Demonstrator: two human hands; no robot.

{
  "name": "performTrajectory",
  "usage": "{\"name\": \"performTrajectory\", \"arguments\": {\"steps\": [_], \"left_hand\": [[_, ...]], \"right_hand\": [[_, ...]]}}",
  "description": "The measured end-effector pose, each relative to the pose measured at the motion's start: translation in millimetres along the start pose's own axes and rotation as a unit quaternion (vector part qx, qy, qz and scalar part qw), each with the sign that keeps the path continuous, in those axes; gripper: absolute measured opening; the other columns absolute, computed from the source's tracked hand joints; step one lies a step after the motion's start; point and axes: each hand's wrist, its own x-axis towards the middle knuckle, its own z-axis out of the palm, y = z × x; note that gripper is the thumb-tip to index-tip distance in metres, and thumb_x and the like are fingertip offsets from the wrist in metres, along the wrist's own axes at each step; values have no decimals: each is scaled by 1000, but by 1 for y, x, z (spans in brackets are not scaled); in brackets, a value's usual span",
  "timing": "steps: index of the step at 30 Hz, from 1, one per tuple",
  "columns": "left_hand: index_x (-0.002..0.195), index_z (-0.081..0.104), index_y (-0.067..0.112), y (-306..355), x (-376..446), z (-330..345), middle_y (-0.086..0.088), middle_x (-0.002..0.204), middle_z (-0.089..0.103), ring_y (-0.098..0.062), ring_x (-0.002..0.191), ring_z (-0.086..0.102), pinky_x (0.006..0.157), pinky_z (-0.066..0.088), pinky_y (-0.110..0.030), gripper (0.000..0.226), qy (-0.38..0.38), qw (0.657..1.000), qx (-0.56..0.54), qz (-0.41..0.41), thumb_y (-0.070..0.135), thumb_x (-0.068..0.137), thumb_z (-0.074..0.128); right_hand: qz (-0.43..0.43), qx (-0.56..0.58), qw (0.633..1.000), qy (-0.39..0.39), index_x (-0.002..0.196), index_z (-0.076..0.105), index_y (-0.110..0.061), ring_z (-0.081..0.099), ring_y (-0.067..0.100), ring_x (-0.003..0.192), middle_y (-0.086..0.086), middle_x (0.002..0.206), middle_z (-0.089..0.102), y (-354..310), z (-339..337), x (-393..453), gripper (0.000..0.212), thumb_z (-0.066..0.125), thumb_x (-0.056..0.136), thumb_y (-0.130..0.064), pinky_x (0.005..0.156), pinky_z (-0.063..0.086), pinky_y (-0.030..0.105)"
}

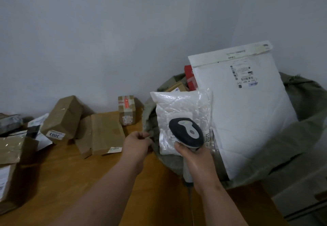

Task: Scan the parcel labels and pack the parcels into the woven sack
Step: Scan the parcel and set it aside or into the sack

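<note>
My right hand (196, 156) grips the handle of a grey and white barcode scanner (186, 132), its head held over a small white bubble-wrap parcel (180, 105) that stands in the mouth of the green woven sack (290, 137). My left hand (138, 141) pinches the sack's left rim. A large white padded mailer (247, 112) with a printed label leans upright in the sack behind the small parcel. A red packet (190, 78) and a brown box (177, 87) show deeper inside.
Brown cardboard parcels lie on the wooden table (62, 172) to the left: a flat one (104, 132), a tilted box marked 3003 (62, 118), a small taped box (127, 110) by the wall, and more at the left edge (10, 148). Grey boxes (300, 190) sit at lower right.
</note>
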Motion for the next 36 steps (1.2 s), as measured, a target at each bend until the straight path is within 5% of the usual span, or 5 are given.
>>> {"name": "performTrajectory", "arguments": {"steps": [11,19,25,30,36], "left_hand": [[98,63,26,68,-50,15,-13,107,65,-30,95,70,78,62,-45,27,-68,978,-19,199,1,89,66],[114,58,26,33,-43,13,-7,119,61,-28,105,66,85,60,-46,27,-30,991,-47,123,7,95,60],[132,54,37,21,-55,-1,-8,117,61,-27,105,66,84,61,-45,44,-22,984,-29,174,11,96,60],[114,56,48,13,-71,-24,-4,113,60,-21,99,66,65,58,-23,39,-6,983,-23,181,15,95,63],[133,49,39,-4,-77,-78,-2,110,58,-20,98,64,72,58,-30,46,64,984,-8,166,14,96,60]], "right_hand": [[83,30,995,-47,118,69,-22,66,30,106,7,110,73,-34,-12,15,52,84,71,-39,98,53,53],[28,-28,998,-40,114,67,-35,61,8,98,-13,105,70,-36,-36,-12,40,83,78,-36,68,42,22],[7,-34,997,-70,108,69,-32,71,24,95,-5,89,77,-41,-39,-19,32,83,79,-33,85,57,45],[-2,-37,988,-151,110,70,-28,75,21,88,-1,91,78,-48,-22,-31,35,83,77,-30,74,55,35],[1,-69,973,-220,108,70,-26,75,18,82,-2,88,78,-46,29,-53,33,84,78,-25,68,55,30]]}}
